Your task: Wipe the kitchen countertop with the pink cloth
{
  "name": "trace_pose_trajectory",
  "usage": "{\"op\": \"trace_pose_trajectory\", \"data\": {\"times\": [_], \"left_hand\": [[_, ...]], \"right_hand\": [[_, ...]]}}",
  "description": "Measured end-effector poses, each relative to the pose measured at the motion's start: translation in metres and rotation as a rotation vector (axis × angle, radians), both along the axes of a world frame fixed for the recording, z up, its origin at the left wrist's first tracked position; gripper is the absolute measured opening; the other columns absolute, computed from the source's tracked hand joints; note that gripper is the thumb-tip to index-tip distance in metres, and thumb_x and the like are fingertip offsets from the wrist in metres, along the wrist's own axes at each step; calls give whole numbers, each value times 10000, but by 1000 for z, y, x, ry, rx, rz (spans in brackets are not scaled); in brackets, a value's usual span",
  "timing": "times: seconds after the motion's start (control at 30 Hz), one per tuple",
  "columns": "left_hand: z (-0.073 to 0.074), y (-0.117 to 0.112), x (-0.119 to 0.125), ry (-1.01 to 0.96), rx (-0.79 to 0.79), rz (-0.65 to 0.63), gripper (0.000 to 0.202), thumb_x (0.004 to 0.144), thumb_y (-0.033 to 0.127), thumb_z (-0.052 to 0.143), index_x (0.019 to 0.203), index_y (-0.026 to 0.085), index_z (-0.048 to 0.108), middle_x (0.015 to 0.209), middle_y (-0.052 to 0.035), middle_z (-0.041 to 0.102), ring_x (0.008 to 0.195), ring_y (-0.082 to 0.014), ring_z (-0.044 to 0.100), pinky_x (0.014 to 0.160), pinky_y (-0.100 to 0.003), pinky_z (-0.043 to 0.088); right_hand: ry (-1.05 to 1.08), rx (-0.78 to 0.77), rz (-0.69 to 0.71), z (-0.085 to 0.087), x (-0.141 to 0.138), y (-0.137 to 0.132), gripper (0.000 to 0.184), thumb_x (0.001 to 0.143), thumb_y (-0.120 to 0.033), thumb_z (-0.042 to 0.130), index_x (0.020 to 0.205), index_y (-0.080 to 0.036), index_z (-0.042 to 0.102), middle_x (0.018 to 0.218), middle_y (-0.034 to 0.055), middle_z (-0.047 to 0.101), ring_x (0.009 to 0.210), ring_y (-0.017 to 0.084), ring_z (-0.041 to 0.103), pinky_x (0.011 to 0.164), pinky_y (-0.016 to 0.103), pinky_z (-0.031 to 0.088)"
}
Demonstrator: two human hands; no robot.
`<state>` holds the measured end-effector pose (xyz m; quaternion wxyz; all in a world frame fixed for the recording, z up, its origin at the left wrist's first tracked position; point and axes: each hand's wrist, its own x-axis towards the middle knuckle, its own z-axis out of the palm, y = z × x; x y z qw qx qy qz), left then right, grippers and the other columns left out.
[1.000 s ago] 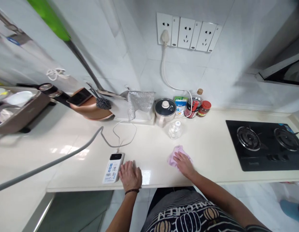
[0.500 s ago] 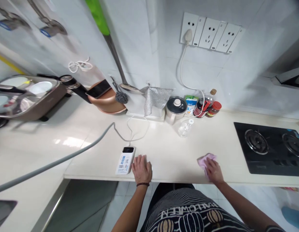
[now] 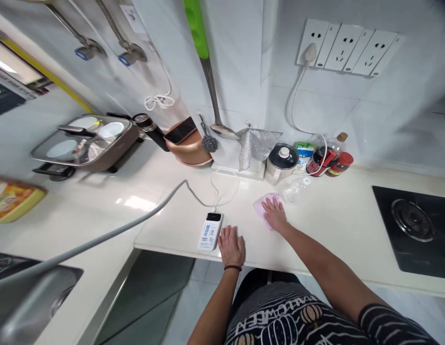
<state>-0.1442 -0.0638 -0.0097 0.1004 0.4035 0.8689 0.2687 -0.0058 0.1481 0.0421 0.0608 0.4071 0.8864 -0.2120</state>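
Note:
My left hand rests palm down on the white counter near its front edge, fingers extended and nothing held. Just left of it lies a white power bank with a dark display at its top, a cable running from its far end. My right hand presses a pink cloth against the countertop, its fingers spread over the cloth. A clear plastic bottle with a white cap lies on its side close to the right of that hand. Behind it stands a small cream electric pot with a dark lid.
Jars and packets stand by the wall, beneath a row of sockets. A black gas hob lies at the right. Leftward are a grey hose, a copper pan, a brown electric pan and a sink.
My right hand has swept the pink cloth left and away from me, from near the front edge to left of the bottle. My left hand stays beside the power bank. The view has swung left.

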Motion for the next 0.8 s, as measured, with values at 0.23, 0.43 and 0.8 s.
{"op": "trace_pose_trajectory", "data": {"times": [0.23, 0.43, 0.8], "left_hand": [[-7, -2, -1, 26, 26, -6, 582, 1060, 335, 355, 1590, 153, 512, 1672, -175, 485, 1660, -309, 262, 1350, -581, 194], [-15, -2, -3, 1, 108, -5, 594, 1065, 361, 356, 1563, 92, 537, 1664, -213, 489, 1657, -332, 257, 1351, -596, 168], [-17, -2, -2, 25, 101, -21, 586, 1073, 356, 352, 1575, 111, 529, 1671, -193, 485, 1662, -314, 248, 1356, -579, 160]], "right_hand": [[116, -35, 454, -14, 22, -93, 606, 1028, -346, 639, 1612, -417, 497, 1763, -51, 371, 1663, 244, 245, 1365, 493, 154], [85, 67, 489, -46, 167, -108, 583, 1013, -384, 626, 1589, -334, 556, 1725, 46, 452, 1629, 315, 319, 1348, 531, 182], [-183, 125, 52, -55, 362, -97, 555, 1036, -264, 445, 1555, -378, 603, 1696, 36, 490, 1628, 324, 334, 1312, 582, 288]]}}
